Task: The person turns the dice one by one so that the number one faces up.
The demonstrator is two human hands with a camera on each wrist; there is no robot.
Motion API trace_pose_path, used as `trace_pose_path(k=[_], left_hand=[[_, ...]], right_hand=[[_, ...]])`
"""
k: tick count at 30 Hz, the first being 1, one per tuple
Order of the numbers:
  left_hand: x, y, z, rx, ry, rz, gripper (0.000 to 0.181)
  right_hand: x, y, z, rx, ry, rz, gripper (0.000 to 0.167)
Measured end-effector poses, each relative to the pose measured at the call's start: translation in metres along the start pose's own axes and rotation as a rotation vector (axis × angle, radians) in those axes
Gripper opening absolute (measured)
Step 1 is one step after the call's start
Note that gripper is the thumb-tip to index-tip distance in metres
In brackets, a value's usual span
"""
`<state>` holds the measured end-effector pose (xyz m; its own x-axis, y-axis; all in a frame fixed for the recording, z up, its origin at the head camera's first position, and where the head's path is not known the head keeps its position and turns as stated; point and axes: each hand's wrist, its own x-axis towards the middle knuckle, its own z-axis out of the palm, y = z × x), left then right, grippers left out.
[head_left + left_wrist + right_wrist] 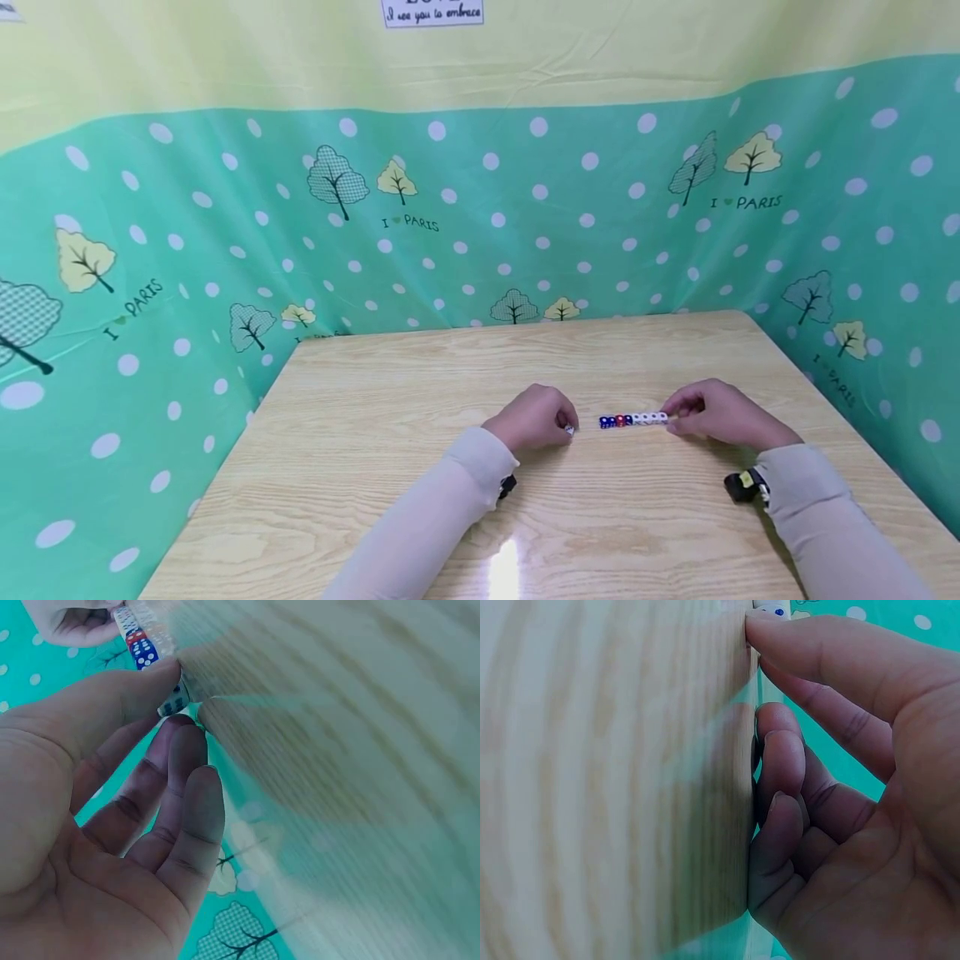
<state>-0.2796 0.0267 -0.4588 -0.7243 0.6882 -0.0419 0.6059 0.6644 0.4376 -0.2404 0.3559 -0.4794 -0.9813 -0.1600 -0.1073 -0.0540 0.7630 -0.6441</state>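
A straight row of dice (633, 419) lies on the wooden table, blue and red ones on the left and several white ones on the right. To its left, my left hand (534, 419) pinches a white die (569, 430) between thumb and fingers, a short gap from the row. The left wrist view shows this die (174, 701) partly behind the thumb. My right hand (712, 412) is at the row's right end, thumb and index finger on either side of the last white die. In the right wrist view, a white die with blue pips (771, 612) shows beyond the thumb; its remainder is out of frame.
The light wooden table (375, 400) extends around both hands. A green dotted curtain (465, 200) with tree prints hangs behind it and along both sides. Dark wrist devices (742, 486) are strapped at both sleeves.
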Motion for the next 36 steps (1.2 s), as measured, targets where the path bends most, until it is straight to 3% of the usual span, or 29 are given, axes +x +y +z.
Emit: trace_pose_path(k=[13,22,36], left_hand=[[0.0026,0.0045,-0.0002,0.021,0.044,0.029,0.005],[0.0025,0.0042,-0.0016,0.021,0.051,0.034,0.012],[-0.0026,-0.0018,-0.0028,-0.089,0.036,-0.019,0.023]], right_hand=[[-0.0001,-0.0010,0.0003,0.000,0.006,-0.017,0.024],[-0.0008,-0.0015,-0.0001,0.010,0.006,-0.019,0.023],[-0.0006,-0.0009,0.0003,0.007,0.002,-0.005,0.024]])
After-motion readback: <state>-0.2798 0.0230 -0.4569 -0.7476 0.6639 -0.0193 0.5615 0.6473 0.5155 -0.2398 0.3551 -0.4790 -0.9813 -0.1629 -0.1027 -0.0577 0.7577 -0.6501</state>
